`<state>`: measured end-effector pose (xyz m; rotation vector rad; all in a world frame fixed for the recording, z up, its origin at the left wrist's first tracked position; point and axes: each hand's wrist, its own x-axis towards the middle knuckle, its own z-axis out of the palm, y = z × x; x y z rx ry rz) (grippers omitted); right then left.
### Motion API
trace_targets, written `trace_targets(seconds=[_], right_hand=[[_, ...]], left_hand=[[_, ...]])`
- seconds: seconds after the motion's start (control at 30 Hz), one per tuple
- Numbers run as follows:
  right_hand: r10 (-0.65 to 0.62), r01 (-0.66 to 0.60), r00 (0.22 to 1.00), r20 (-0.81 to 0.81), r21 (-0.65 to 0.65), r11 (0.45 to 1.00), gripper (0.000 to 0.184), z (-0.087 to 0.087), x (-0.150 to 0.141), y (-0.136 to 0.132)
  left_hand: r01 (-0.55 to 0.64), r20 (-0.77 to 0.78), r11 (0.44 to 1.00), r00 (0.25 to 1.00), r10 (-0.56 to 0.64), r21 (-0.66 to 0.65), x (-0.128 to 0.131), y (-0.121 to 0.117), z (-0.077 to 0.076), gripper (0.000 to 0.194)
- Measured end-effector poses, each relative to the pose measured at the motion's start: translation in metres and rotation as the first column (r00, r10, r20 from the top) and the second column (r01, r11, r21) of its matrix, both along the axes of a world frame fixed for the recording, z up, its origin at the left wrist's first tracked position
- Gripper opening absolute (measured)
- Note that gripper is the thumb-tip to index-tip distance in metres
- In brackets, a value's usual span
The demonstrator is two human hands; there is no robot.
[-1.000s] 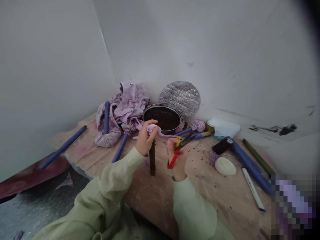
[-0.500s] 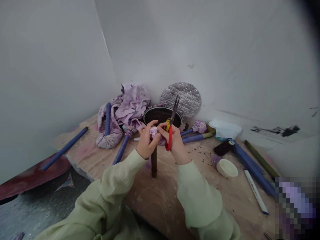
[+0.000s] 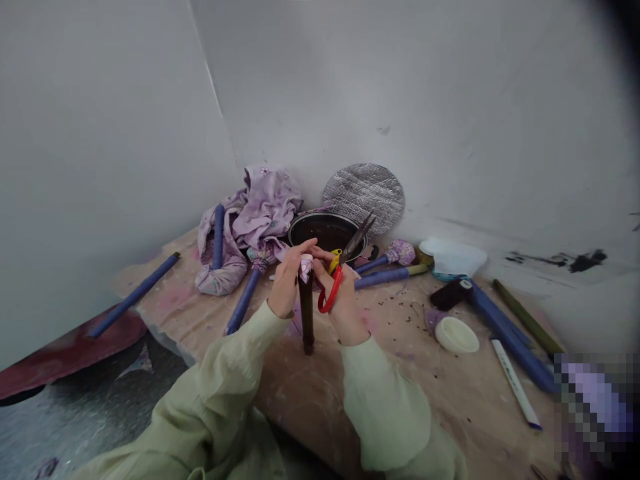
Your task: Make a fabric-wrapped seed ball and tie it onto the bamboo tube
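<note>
My left hand (image 3: 286, 280) is closed around the top of a dark upright stick (image 3: 306, 313), pinching a small lilac cloth wad (image 3: 305, 265) onto its tip. The stick's foot rests on the stained board (image 3: 320, 393). My right hand (image 3: 343, 300) grips red-handled scissors (image 3: 339, 273); its fingers also touch the cloth at the stick's top. The scissor blades point up and to the right, over the dark pot (image 3: 326, 233).
A pile of lilac cloth (image 3: 250, 220) and a silver round lid (image 3: 363, 192) lie against the wall. Blue wrapped sticks (image 3: 135, 293) lie scattered left and right. A white cap (image 3: 455, 333), a white marker (image 3: 515, 383) and green sticks (image 3: 525, 320) sit at the right.
My right hand with the scissors rose from the board to the stick's top and joined my left hand on the cloth. The blades then tilted from upright to up and right.
</note>
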<state>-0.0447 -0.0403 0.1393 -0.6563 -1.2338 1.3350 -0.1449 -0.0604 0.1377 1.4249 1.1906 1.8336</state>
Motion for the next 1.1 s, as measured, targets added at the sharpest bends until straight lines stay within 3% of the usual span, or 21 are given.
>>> trace_targets(seconds=[0.13,0.27,0.43,0.67,0.87,1.1], right_hand=[[-0.006,0.006,1.000,-0.005,0.003,1.000,0.022,0.000,-0.002,-0.007],[-0.079,0.070,0.990,0.113,0.082,0.994,0.024,0.006,-0.001,-0.014],[-0.097,0.076,0.985,0.143,0.146,0.986,0.021,0.012,0.000,-0.017],[-0.028,0.021,0.992,0.122,0.062,0.998,0.022,0.007,0.001,-0.015],[0.003,-0.008,0.994,0.113,0.050,0.999,0.020,0.002,0.002,-0.013],[-0.013,-0.034,0.978,0.210,0.220,0.975,0.015,-0.002,0.005,-0.008]], left_hand=[[-0.030,0.081,0.998,0.996,0.026,0.050,0.002,-0.001,0.001,0.037],[-0.015,0.207,0.998,0.978,0.002,0.063,0.007,-0.007,0.002,0.028],[-0.047,0.176,0.997,0.984,0.034,0.067,0.007,-0.013,0.002,0.028],[-0.174,0.096,0.976,0.982,0.162,0.133,0.004,-0.013,0.003,0.026],[-0.104,0.131,0.992,0.987,0.094,0.066,-0.003,-0.013,-0.003,0.025],[-0.106,0.135,0.993,0.986,0.099,0.050,-0.008,-0.013,-0.007,0.028]])
